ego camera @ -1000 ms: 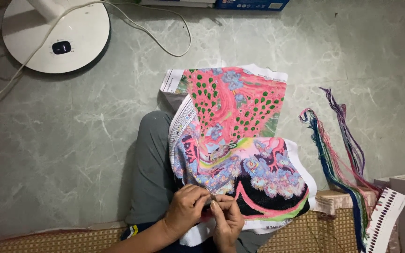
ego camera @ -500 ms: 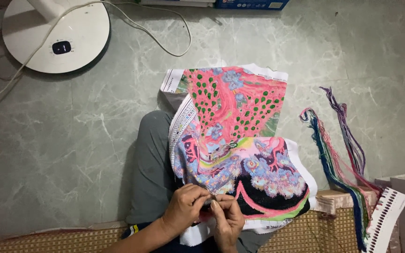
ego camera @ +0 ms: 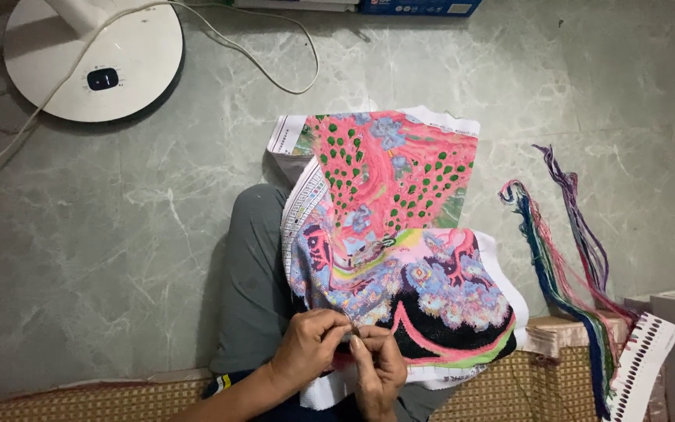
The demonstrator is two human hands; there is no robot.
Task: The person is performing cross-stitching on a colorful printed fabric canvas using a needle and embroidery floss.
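head view, nearest the camera: the left hand (ego camera: pixel 310 353) and right hand (ego camera: pixel 379 366) meet at the near edge of the embroidered cloth (ego camera: pixel 400 258), fingers of both pinched closed on the fabric at one spot; whether a needle sits between them is too small to tell. the cloth lies directly away from the hands, its long axis running from them toward the far floor, draped over the person's grey-clad knee (ego camera: pixel 255 266), which sits just left of the cloth. both hands are equally close to the worked spot, touching it. the dark, pink and blue stitched area lies just beyond the fingers; the pink field with green dots lies at the cloth's far end. right of the cloth, apart from it, a bundle of coloured threads (ego camera: pixel 560 258) trails over the floor toward a thread card (ego camera: pixel 641 363) on the woven mat (ego camera: pixel 556 387). far left of the cloth, well apart, stands a white fan base (ego camera: pixel 111 66) with its cord (ego camera: pixel 275 47) on the marble floor (ego camera: pixel 119 234)
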